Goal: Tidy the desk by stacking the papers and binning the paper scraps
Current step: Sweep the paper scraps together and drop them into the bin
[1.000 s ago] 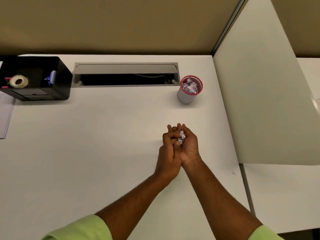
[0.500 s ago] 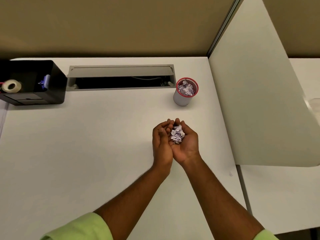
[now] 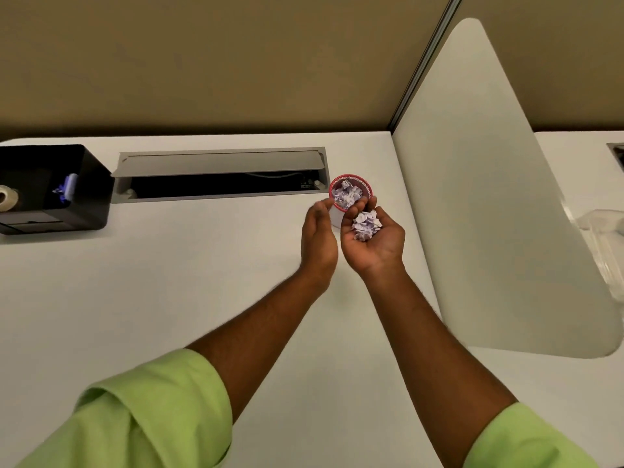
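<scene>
Paper scraps (image 3: 365,225) lay in the cupped right hand (image 3: 373,239) beside the red-rimmed bin (image 3: 351,192) on the white desk (image 3: 169,282); the left hand (image 3: 317,236) was relaxed, holding nothing. A tan wall (image 3: 219,62) stood behind.

rolled lime-green sleeves (image 3: 152,410), bare forearms

Legible text: we find none | paper scraps (image 3: 366,225): purple print marks, too small for us to read | cable tray (image 3: 219,175): a small dark label at its right end, unreadable to us | black organiser (image 3: 87,190): we see no readable marking
</scene>
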The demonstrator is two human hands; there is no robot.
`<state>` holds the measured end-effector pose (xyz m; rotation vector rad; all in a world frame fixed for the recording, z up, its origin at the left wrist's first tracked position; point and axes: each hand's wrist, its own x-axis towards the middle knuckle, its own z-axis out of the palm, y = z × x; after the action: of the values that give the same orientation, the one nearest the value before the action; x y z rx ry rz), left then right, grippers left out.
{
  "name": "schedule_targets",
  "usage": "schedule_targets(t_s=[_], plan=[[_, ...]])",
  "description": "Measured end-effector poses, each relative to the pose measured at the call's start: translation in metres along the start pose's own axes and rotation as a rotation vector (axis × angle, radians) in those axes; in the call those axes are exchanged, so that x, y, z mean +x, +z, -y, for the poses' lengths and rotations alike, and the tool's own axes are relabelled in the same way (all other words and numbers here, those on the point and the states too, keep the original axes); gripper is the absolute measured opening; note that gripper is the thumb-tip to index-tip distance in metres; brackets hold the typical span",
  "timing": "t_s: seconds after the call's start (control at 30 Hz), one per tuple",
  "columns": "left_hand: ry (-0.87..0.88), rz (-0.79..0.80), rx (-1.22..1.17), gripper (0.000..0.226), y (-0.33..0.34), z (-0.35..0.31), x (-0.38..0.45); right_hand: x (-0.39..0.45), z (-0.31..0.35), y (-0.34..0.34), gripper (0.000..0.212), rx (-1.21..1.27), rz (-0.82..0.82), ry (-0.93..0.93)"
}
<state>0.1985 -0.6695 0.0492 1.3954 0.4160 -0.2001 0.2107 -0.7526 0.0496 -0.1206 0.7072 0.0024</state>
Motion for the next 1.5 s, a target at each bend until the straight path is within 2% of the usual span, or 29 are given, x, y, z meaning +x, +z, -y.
schedule_targets(t_s=[0.13, 0.3, 0.47, 0.57, 0.8, 0.93, 1.03, 1.1, 1.17, 1.33, 1.4, 1.5], plan=[[0.004, -0.009, 0.145, 0.049, -0.001, -0.007, 0.039, 0.035, 0.015, 0.026, 0.036, -0.120, 0.021, -0.133], [0.017, 0.062, 0.320, 0.048, 0.005, -0.007, 0.065, 0.078, 0.027, 0.043, 0.034, -0.384, 0.015, -0.312], [0.031, 0.111, 0.421, 0.050, 0.013, 0.008, 0.084, 0.098, 0.026, 0.034, 0.028, -0.940, 0.002, -0.599], [0.053, 0.137, 0.446, 0.049, 0.017, 0.011, 0.087, 0.103, 0.022, 0.026, 0.028, -1.167, 0.055, -0.724], [0.094, 0.130, 0.520, 0.051, 0.015, 0.015, 0.090, 0.107, 0.018, 0.005, 0.043, -1.440, 0.274, -0.778], [0.121, 0.148, 0.573, 0.053, 0.008, 0.019, 0.091, 0.103, 0.018, -0.006, 0.057, -1.700, 0.419, -0.738], [0.149, 0.170, 0.617, 0.062, 0.004, 0.021, 0.092, 0.096, 0.022, -0.005, 0.054, -1.619, 0.495, -0.731], [0.182, 0.181, 0.663, 0.068, 0.001, 0.022, 0.092, 0.090, 0.028, 0.001, 0.048, -1.509, 0.478, -0.766], [0.217, 0.182, 0.691, 0.069, 0.000, 0.022, 0.092, 0.084, 0.035, 0.003, 0.046, -1.534, 0.405, -0.823], [0.247, 0.171, 0.749, 0.069, 0.002, 0.017, 0.090, 0.072, 0.051, 0.000, 0.032, -2.129, 0.239, -1.278], [0.260, 0.166, 0.772, 0.067, 0.001, 0.016, 0.091, 0.069, 0.054, 0.000, 0.028, -2.335, 0.259, -1.272], [0.247, 0.149, 0.802, 0.065, 0.000, 0.017, 0.091, 0.072, 0.052, -0.003, 0.032, -2.554, 0.274, -1.126]])
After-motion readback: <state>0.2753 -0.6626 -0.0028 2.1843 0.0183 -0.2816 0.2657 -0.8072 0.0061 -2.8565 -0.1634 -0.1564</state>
